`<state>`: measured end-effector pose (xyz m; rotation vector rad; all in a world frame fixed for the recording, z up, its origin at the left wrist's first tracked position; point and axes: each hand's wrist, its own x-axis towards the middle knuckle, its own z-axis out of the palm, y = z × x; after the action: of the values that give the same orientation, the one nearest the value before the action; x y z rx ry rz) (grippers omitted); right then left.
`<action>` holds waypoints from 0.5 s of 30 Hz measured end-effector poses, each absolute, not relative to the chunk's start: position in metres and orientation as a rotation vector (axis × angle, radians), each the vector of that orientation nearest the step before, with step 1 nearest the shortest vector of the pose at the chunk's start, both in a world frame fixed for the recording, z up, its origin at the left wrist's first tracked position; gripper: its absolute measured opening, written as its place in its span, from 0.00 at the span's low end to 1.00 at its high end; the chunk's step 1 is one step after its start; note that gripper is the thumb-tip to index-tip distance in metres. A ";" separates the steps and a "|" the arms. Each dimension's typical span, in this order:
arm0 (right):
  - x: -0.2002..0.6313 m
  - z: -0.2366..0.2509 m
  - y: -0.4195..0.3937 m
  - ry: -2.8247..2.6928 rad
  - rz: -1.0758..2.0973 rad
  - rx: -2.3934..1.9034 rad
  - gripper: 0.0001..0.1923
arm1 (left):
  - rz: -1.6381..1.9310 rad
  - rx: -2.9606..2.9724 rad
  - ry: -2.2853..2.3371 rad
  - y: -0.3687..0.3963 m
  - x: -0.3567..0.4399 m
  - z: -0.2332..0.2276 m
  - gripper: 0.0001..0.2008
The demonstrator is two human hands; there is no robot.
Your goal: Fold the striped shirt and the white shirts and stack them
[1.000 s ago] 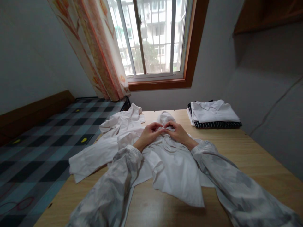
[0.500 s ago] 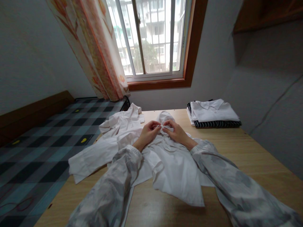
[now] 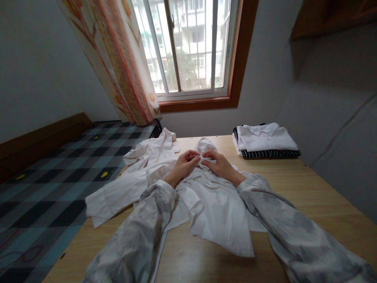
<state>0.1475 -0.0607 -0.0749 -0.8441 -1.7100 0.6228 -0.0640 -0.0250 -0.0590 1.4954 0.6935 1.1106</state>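
A white shirt (image 3: 215, 212) lies spread on the wooden table (image 3: 309, 192), its collar end pointing toward the window. My left hand (image 3: 184, 165) and my right hand (image 3: 218, 163) meet at the shirt's neck, each pinching a bit of white fabric near the collar between thumb and fingers. A second white garment (image 3: 141, 177) lies crumpled to the left, partly hanging over the table's left edge. Both my arms wear pale patterned sleeves.
A folded pile (image 3: 265, 143) with a white shirt on top and a dark striped one beneath sits at the table's far right. A bed with a checked cover (image 3: 59, 173) runs along the left. A window (image 3: 188, 47) and patterned curtain (image 3: 118, 59) stand behind.
My hands have shifted slightly up the shirt toward the collar and taken a tighter pinch on the fabric. Nothing else moved.
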 end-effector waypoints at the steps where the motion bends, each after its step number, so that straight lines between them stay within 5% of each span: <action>1: 0.147 -0.076 -0.061 -1.700 0.607 -0.850 0.12 | 1.106 1.492 0.690 -0.026 -0.064 -0.058 0.26; 15: 0.149 -0.071 -0.065 -1.834 0.308 -0.958 0.07 | 1.101 1.562 0.708 -0.027 -0.064 -0.057 0.29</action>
<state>0.1493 -0.0649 -0.0708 -0.9578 -1.8343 0.3078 -0.0642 -0.0266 -0.0572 1.5624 0.7078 1.1011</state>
